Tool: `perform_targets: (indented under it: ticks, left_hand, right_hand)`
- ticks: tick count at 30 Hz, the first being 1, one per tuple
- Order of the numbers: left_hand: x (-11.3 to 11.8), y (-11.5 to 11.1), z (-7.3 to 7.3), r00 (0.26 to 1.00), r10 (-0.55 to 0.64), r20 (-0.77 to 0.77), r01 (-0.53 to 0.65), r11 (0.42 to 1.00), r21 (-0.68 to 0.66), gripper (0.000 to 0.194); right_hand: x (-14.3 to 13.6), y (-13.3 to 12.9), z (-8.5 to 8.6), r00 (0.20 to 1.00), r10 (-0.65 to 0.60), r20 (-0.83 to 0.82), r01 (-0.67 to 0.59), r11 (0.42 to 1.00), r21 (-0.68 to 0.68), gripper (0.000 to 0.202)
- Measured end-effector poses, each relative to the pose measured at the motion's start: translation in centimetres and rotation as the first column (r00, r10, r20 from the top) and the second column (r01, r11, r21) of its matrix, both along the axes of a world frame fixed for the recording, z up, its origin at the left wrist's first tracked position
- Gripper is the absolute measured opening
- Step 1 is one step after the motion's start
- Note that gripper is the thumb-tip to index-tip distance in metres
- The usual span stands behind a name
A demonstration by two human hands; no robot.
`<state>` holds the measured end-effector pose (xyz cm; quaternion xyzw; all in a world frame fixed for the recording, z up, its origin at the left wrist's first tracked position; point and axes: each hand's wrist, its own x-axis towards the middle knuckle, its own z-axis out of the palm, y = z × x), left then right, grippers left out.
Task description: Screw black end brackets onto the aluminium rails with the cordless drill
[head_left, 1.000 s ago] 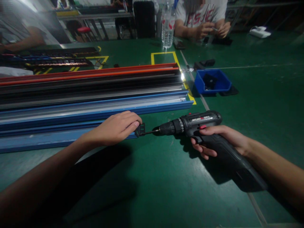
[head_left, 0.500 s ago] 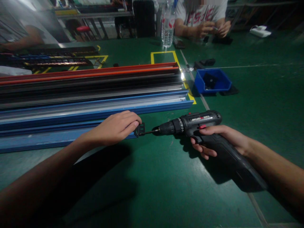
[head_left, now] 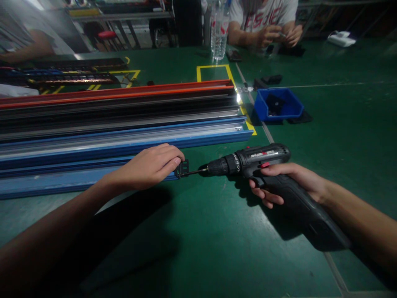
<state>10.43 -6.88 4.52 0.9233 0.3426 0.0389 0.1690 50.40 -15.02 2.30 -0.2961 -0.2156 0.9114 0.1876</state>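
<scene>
My right hand (head_left: 273,184) is wrapped round the handle of a black cordless drill (head_left: 257,159), lying on its side above the green tabletop and pointing left. The drill's long thin bit (head_left: 195,171) reaches the lower part of a small black end cap (head_left: 183,168). That cap sits at the right end of the nearest blue metal profile (head_left: 71,178). My left hand (head_left: 155,165) is closed over the profile's end, fingers against the cap; the fingertips are partly hidden.
More long profiles, blue, black and orange (head_left: 186,85), lie side by side behind. A blue bin (head_left: 279,105) with black parts stands to their right. Further back are clear water bottles (head_left: 219,37), a white power strip (head_left: 341,38) and a co-worker's hands (head_left: 279,36).
My hands, the drill and the end cap stay in almost the same place. The background has shifted only very slightly with the camera.
</scene>
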Motion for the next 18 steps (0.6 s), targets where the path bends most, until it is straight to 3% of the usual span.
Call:
perform_targets:
  ticks: [18]
  left_hand:
    - [-0.11, -0.05, -0.08, 1.0, 0.011, -0.016, -0.011, 1.0, -0.002, 0.049]
  right_hand:
    - [0.02, 0.03, -0.2, 1.0, 0.0, -0.016, 0.0, 1.0, 0.009, 0.035]
